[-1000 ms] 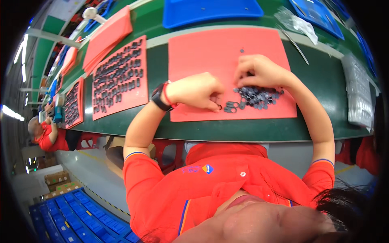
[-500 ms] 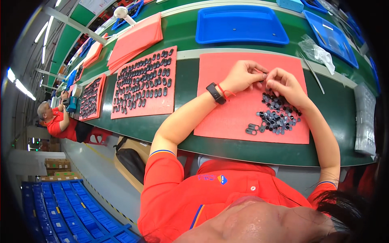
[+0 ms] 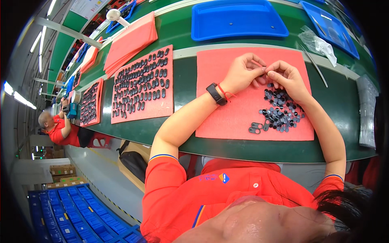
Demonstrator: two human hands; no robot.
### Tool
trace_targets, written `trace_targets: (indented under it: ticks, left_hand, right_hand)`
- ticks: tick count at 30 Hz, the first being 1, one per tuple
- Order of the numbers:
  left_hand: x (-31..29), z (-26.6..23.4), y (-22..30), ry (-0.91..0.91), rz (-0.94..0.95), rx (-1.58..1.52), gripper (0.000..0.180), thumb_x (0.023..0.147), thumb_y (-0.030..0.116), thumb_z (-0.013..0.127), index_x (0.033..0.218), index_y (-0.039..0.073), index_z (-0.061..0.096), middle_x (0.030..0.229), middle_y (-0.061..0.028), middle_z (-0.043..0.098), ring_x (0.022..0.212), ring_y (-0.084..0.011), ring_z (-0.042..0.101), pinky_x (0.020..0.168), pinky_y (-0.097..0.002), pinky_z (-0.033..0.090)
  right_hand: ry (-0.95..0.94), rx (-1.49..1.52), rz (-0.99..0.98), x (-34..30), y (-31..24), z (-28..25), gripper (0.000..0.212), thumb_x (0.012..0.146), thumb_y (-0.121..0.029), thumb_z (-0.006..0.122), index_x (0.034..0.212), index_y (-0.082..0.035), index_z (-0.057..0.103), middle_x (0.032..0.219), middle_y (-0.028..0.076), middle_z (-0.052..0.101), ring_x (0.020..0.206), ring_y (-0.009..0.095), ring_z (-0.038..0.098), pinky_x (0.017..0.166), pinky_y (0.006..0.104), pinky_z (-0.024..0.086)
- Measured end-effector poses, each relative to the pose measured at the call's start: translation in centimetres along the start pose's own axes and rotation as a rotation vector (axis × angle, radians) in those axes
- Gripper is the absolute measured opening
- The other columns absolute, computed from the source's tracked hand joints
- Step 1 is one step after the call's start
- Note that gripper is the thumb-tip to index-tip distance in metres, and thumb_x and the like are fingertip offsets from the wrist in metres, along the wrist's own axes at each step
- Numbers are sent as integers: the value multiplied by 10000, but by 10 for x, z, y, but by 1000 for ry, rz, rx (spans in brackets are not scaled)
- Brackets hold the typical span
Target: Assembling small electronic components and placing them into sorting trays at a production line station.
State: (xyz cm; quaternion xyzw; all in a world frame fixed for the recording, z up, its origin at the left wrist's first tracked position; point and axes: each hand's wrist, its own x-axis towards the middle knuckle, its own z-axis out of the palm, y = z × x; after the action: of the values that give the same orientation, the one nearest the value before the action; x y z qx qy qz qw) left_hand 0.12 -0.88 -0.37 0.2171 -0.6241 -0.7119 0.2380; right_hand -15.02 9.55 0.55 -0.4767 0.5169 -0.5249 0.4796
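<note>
Many small black and grey discs (image 3: 279, 115)

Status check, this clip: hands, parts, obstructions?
Left grip and right grip close together over salmon mat; any held part hidden. Dark round discs heaped nearer right grip. Nothing visibly obstructing.

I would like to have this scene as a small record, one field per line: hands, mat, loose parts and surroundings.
Left hand: fingers bent, tips close to the right hand; contact unclear
Right hand: fingers bent; any held part hidden
Mat: pink, on the green table
Loose parts: pile of black and grey discs, three dark oval pieces beside it
Left of mat: pink sheet bearing rows of dark pieces
Beyond mat: blue tray
</note>
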Motion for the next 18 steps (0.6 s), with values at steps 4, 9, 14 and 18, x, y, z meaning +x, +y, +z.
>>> trace_targets:
  ticks: [4,9,14,18]
  left_hand:
    - [0,-1,-1,-27,46,78,212,804,66,596,976,-55,570,765,-113,634,637,-118,617,485,-201,486]
    - [2,-1,-6,-41,55,39,223,802,41,589,994,-72,566,806,-131,635,673,-146,628,559,-228,525]
    - [2,-2,-5,-21,34,-18,204,800,10,583,974,-94,563,836,-164,634,705,-185,640,619,-255,543]
    - [0,0,3,-32,-12,47,218,817,52,591,978,-89,552,855,-152,625,700,-175,639,600,-245,539]
  right_hand:
    - [-7,-12,-26,-1,2,1,124,841,-105,563,945,-39,565,776,2,582,550,15,440,484,149,328]
    - [31,37,-24,-2,0,5,144,833,-93,570,953,-15,553,786,20,589,557,19,446,489,151,337]
    - [26,46,-4,-2,2,1,160,825,-91,582,947,5,542,798,37,594,569,24,458,496,148,346]
    - [57,64,-35,-1,3,4,165,822,-105,593,934,5,544,802,37,591,571,26,462,500,147,353]
